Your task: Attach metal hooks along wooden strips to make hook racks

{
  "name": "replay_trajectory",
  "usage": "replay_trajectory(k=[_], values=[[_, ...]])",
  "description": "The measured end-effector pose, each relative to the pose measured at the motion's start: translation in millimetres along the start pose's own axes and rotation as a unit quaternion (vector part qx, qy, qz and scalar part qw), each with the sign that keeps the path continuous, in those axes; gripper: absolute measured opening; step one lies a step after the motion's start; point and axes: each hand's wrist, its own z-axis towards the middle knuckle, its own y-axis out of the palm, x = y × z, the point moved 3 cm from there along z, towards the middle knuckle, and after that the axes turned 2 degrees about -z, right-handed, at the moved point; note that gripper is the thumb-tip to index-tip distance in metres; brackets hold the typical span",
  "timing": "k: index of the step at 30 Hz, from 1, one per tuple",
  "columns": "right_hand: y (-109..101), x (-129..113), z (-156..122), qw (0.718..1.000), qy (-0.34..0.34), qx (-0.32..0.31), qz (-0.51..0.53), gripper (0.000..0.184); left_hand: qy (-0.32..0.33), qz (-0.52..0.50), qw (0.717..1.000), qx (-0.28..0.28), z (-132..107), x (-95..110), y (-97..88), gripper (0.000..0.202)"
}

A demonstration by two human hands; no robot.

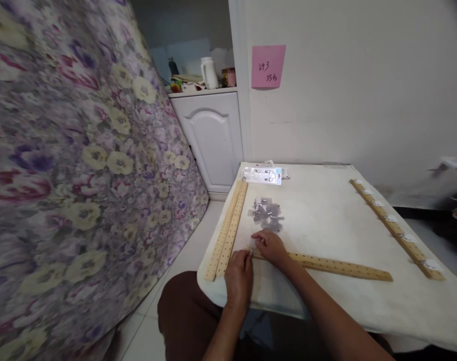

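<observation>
Pinching packet (253, 244) with right hand (272, 245), can't tell hold of curled left hand (239, 276); tagged along right strip (416, 253), bare on left strips (234, 223)

Two strips (233, 228) lie side by side along the table's (322, 215) left edge, a heap of packets (268, 213) right of them. Packaging (262, 175) sits behind, by the far left corner. Another strip (335, 264) parallels the near edge; a fourth (bearing tags (392, 218)) follows the right.

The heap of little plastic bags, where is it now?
In the head view, the heap of little plastic bags lies on the table, just beyond the right hand and to the right of the two side-by-side wooden strips.
</observation>
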Motion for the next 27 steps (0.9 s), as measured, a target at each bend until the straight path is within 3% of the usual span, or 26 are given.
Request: replay_trajectory(k=[7,19,27], values=[[-8.3,-5.4,-7.8,0.999,-0.012,-0.035,0.027,0.042,-0.001,0.013,1.000,0.000,-0.1,0.9,0.8,0.020],[-9.9,-4.7,-7.0,0.999,-0.016,-0.038,0.036,0.037,-0.005,0.025,1.000,-0.008,1.3,4.5,-1.5,0.019],[-9.5,-0.6,-1.3,0.997,0.017,-0.060,0.049,0.033,-0.012,0.028,0.999,-0.021,4.3,1.8,0.1,0.019]])
